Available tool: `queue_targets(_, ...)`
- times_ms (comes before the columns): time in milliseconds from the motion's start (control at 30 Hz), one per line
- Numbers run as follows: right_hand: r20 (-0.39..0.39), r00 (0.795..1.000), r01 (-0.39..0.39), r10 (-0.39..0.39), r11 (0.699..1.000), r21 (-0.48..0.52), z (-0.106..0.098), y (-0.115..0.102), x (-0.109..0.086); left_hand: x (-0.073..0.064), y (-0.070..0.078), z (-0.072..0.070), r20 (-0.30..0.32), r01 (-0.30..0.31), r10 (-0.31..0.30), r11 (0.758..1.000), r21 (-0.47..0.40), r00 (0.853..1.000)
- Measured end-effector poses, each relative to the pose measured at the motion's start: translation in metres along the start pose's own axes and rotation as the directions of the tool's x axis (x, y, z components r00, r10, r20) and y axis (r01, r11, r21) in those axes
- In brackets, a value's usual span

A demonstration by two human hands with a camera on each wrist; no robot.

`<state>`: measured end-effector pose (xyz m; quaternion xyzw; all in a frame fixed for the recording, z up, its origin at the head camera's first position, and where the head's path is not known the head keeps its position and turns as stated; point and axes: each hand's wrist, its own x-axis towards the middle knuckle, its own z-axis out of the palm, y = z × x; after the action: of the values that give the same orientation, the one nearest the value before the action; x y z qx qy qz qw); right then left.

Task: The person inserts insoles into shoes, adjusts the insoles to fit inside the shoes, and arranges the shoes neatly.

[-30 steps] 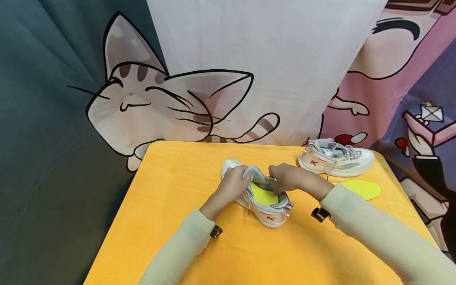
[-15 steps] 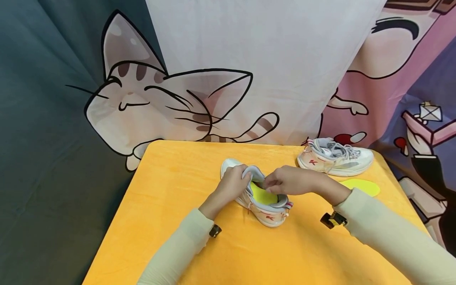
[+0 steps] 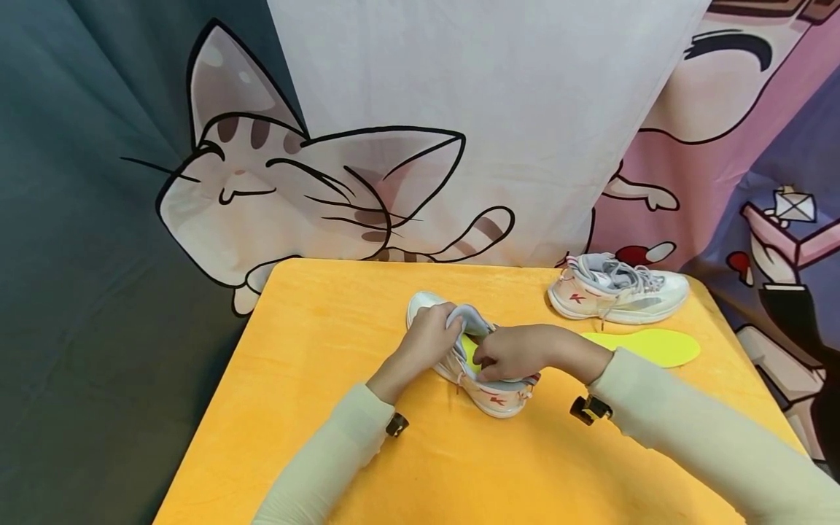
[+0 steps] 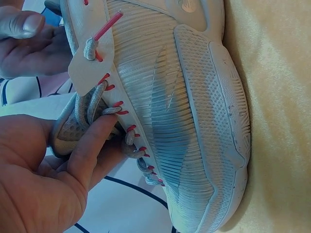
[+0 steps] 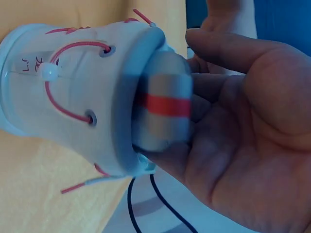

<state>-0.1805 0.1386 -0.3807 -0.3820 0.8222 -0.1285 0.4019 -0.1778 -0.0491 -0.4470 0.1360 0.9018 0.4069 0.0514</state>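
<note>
A pale sneaker (image 3: 499, 402) with red marks stands on the table, toe pointing away to the left. My left hand (image 3: 429, 335) grips its tongue (image 4: 65, 133) by the laces, pulling the opening wide. Inside lies a yellow insole (image 3: 469, 350), partly covered by my right hand (image 3: 512, 352). That hand's fingers reach down through the opening; in the right wrist view they pass beside the padded heel tab (image 5: 165, 104) with its red stripe, and their tips are hidden within the shoe.
A matching sneaker (image 3: 633, 293) stands at the back right of the yellow-covered table (image 3: 328, 350). In front of it a second yellow insole (image 3: 659, 347) lies flat, near my right forearm. A printed curtain (image 3: 525, 109) hangs behind the table.
My right hand has drawn back a little from the shoe, then come in lower over the heel end, covering more of the insole. The left hand keeps its grip on the tongue.
</note>
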Motion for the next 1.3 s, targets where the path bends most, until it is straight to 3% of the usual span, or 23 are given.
queue_targets(233, 0.017, 1.0, -0.001, 0.003, 0.996, -0.084, 0.011, -0.001, 0.016, -0.001, -0.001, 0.001, -0.008, -0.012, 0.012, 1.0, -0.003, 1.0)
queue_targets(700, 0.01, 1.0, -0.022, 0.022, 0.999, -0.036, 0.013, 0.006, 0.026, 0.0, -0.002, 0.001, -0.007, -0.007, 0.007, 1.0, 0.0, 1.0)
queue_targets(833, -0.056, 0.998, 0.031, -0.03, 0.999, 0.011, 0.001, 0.01, 0.015, 0.0, -0.002, 0.001, -0.002, -0.01, 0.01, 1.0, 0.003, 1.0)
queue_targets(967, -0.155, 0.987, 0.051, -0.051, 0.999, -0.003, -0.015, 0.016, -0.003, 0.001, -0.002, 0.001, -0.004, -0.007, 0.007, 1.0, 0.008, 1.0)
queue_targets(1133, -0.257, 0.966, -0.015, 0.006, 0.999, -0.034, -0.024, 0.023, -0.016, 0.001, -0.001, 0.001, -0.006, -0.005, 0.005, 1.0, 0.009, 1.0)
queue_targets(1300, -0.332, 0.938, -0.126, 0.097, 0.99, -0.068, -0.021, 0.028, -0.012, 0.001, -0.001, 0.001, -0.001, 0.002, -0.002, 1.0, 0.015, 1.0)
